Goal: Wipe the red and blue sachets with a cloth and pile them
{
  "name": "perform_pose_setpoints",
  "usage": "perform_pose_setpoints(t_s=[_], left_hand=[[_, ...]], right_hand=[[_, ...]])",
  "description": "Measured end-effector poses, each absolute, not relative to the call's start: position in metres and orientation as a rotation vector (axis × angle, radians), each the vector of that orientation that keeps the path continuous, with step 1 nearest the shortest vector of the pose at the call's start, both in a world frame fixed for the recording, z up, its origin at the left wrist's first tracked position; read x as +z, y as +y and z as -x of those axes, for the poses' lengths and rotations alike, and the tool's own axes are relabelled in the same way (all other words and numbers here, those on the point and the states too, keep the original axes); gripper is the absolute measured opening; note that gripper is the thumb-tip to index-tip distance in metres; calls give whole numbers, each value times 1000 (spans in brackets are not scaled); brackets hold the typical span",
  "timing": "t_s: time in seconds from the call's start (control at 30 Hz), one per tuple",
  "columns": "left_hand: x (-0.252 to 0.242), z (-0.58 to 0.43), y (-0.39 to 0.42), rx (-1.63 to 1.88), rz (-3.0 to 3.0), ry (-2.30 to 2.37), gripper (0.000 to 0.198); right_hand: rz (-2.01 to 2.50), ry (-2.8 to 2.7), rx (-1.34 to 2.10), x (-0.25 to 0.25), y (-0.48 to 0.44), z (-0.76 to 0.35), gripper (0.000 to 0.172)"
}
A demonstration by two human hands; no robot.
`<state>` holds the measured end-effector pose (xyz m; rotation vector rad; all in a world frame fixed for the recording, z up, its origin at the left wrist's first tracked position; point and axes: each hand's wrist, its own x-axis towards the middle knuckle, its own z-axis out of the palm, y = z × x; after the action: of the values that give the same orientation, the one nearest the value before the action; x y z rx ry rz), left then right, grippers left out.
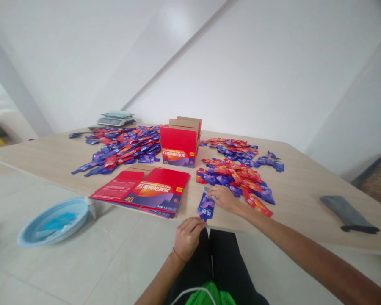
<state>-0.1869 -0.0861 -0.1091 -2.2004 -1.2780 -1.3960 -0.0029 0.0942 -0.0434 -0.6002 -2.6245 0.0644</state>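
A flat purple sachet (206, 206) with white print lies at the table's near edge. My left hand (187, 238) is closed in a pinch at its narrow near end. My right hand (225, 197) bends over the sachet's far end, fingers pressed together around a small greyish piece that I cannot make out. Just beyond the right hand is a heap of red and purple sachets (241, 176). To the left of the sachet, flattened red and purple cartons (160, 188) lie stacked.
An opened red carton (179, 146) stands mid-table. Behind and left of it spreads a larger sachet pile (130, 146), with a scale (116, 120) farther back. More sachets (231, 148) lie at back right. A grey pouch (347, 212) rests at right; a blue basin (53, 222) sits below the table's left edge.
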Motion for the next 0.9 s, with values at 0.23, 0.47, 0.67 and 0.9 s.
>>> perform_pose_setpoints(t_s=[0.23, 0.47, 0.67, 0.9], left_hand=[[-94, 183, -93, -1398, 2198, -1350, 21], [-74, 187, -89, -2294, 1698, -2111, 24], [-76, 187, -96, -1692, 2040, -2110, 13], [-74, 194, -103, -1120, 2375, -1347, 13]], right_hand=[[645, -2211, 37, -9, 83, -7, 23], [662, -2034, 29, 21, 57, -36, 20], [714, -2031, -25, 30, 51, -45, 20], [683, -2003, -23, 33, 59, -47, 20]])
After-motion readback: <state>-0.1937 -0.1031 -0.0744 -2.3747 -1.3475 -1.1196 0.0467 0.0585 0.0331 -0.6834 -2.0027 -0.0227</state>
